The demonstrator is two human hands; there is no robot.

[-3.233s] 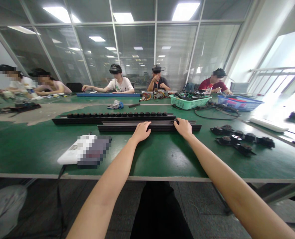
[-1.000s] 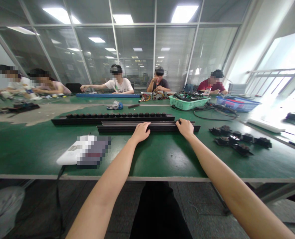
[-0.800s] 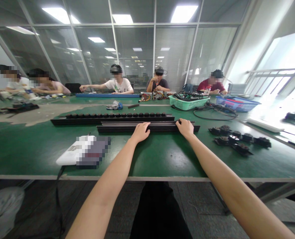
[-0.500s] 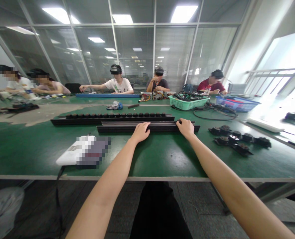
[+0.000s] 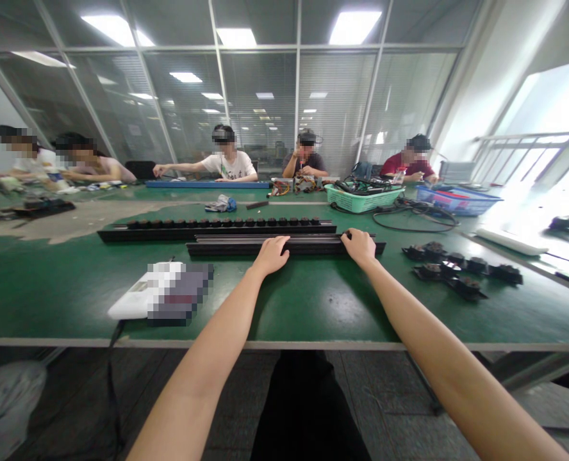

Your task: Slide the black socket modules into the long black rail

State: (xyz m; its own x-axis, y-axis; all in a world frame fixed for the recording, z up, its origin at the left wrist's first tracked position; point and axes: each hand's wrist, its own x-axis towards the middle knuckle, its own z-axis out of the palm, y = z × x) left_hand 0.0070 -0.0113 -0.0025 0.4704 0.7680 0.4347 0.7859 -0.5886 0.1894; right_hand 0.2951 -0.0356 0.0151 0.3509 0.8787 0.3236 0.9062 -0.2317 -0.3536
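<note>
A long black rail point(image 5: 227, 246) lies across the green table point(image 5: 313, 307) in front of me. My left hand point(image 5: 272, 254) rests on its middle with fingers curled over the near edge. Toward the rail's right end, my right hand point(image 5: 359, 246) has its fingers wrapped over the rail. Just behind lies a second black rail point(image 5: 207, 229) carrying a row of several round black sockets.
Several loose black socket parts point(image 5: 462, 275) lie at the right. A white and grey device point(image 5: 162, 298) sits near the front left edge. A green basket point(image 5: 365, 195) and blue tray point(image 5: 460, 197) with cables stand farther back. Several people work at the far side.
Nothing has visibly moved beyond a slight camera shift; both hands stay on the rail.
</note>
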